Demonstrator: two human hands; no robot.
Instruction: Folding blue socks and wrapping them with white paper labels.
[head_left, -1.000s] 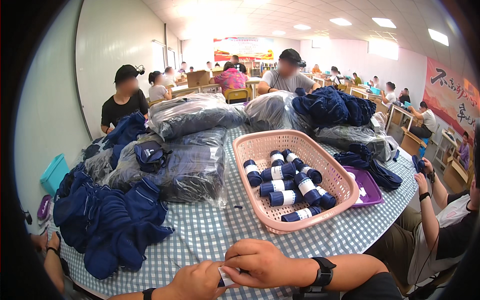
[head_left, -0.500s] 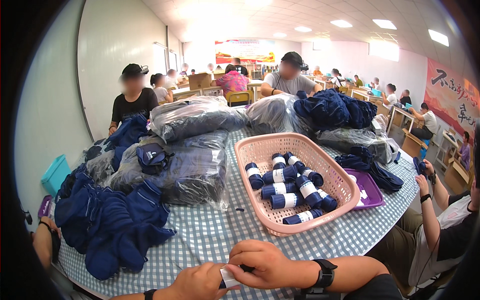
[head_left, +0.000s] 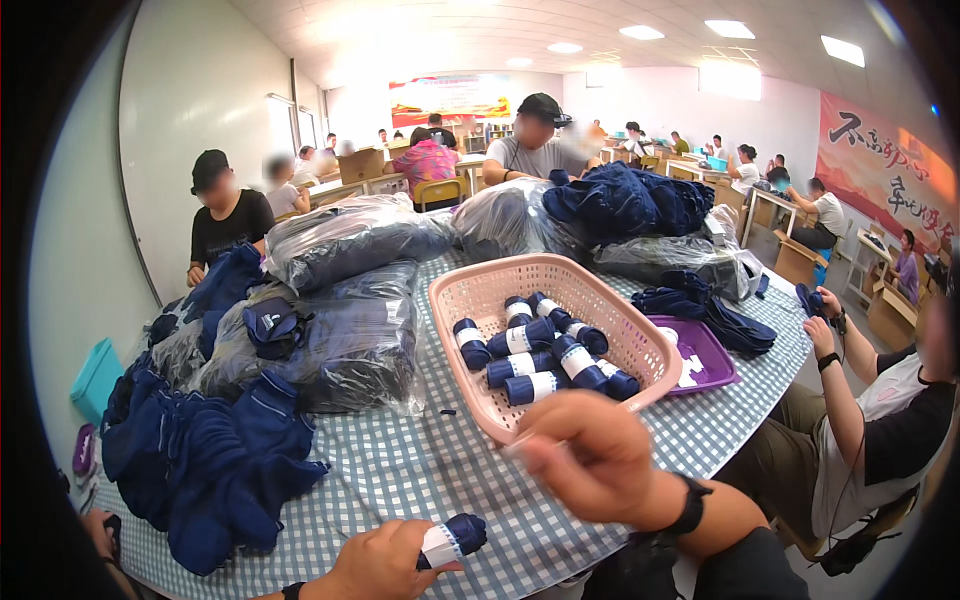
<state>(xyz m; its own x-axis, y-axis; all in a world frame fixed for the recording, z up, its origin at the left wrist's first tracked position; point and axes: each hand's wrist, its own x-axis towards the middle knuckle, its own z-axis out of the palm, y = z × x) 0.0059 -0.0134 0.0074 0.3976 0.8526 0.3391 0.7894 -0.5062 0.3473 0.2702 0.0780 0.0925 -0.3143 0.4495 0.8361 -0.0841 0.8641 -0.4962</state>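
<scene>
Near the table's front edge, my left hand (head_left: 388, 562) is closed around a rolled navy garment (head_left: 464, 534) with a white paper band. My right hand (head_left: 592, 452) is raised over the near side of a pink plastic basket (head_left: 484, 402), blurred by motion. Its thumb and index finger are pinched together, and a small pale bit shows at their tips, too smeared to name. Inside the basket lie several rolled navy garments (head_left: 527, 337) with matching white bands. My right hand and wrist cover the basket's near corner.
Loose navy garments (head_left: 213, 470) are heaped at the left, beside plastic-wrapped bundles (head_left: 350, 335). A purple tray (head_left: 714, 368) holding white labels stands right of the basket. One co-worker (head_left: 875, 400) sits at the right; others stand across the checked tablecloth (head_left: 375, 470).
My hands were together on the banded roll; now my right hand has lifted away up and right, while the left keeps the roll. The view has shifted slightly right.
</scene>
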